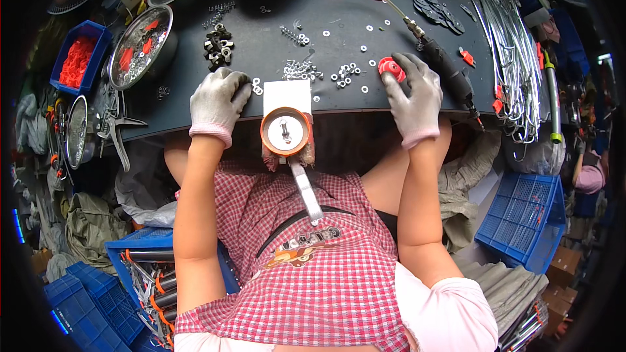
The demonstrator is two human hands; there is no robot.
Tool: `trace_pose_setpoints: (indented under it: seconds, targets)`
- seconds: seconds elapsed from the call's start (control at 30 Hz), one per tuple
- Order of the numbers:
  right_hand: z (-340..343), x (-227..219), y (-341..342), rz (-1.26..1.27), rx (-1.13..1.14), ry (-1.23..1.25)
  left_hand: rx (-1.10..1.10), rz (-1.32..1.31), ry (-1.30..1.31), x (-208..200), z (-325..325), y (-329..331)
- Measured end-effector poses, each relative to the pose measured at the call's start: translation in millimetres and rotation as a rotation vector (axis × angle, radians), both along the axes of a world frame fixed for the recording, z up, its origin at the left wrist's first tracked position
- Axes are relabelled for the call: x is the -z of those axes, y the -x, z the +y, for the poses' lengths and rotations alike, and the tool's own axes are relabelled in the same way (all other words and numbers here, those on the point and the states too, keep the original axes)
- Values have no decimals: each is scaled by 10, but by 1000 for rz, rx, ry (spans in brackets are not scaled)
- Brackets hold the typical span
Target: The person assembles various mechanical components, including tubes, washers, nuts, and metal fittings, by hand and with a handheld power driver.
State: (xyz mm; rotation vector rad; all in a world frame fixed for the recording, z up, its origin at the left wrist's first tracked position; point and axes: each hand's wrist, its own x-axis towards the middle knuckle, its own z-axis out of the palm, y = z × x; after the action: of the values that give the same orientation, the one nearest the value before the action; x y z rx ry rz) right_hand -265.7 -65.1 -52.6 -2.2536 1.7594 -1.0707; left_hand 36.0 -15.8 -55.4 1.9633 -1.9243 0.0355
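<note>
My right hand (pixel 417 94), in a light grey glove with a pink cuff, grips a red round plastic cap (pixel 391 69) between thumb and fingers just above the table. My left hand (pixel 218 101), gloved alike, rests at the table's front edge. Its fingers are curled down, and whatever they may hold is hidden. Several small washers (pixel 256 85) lie beside its fingertips. Between my hands, an orange-rimmed round piece (pixel 285 132) with a white disc and an upright bolt sits at the edge by a white block (pixel 287 94). A flat metal handle (pixel 306 189) runs from it toward my lap.
Loose nuts (pixel 345 74), small hardware (pixel 300 70) and black clips (pixel 218 47) lie on the dark table (pixel 261 39). A black power screwdriver (pixel 450 75) lies at right, near bent metal rods (pixel 515 58). Metal bowls (pixel 124 75) and a blue bin of red parts (pixel 55 65) stand left.
</note>
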Motion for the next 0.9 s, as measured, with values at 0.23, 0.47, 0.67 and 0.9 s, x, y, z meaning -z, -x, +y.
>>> trace_pose_setpoints:
  seconds: [0.23,0.47,0.67,0.9]
  targets:
    - [-283,97,145,325,-50,-64,82,10,77,101,-47,-152]
    - [-291,-6,247,204,-132,6,144,298,-227,-94,-126,-224]
    - [2,29,124,-33,-179,109,162,-49,-325,-201,-207,-157]
    - [301,53,18,-132,-186,71,170,-153,-117,-27,-182,-197]
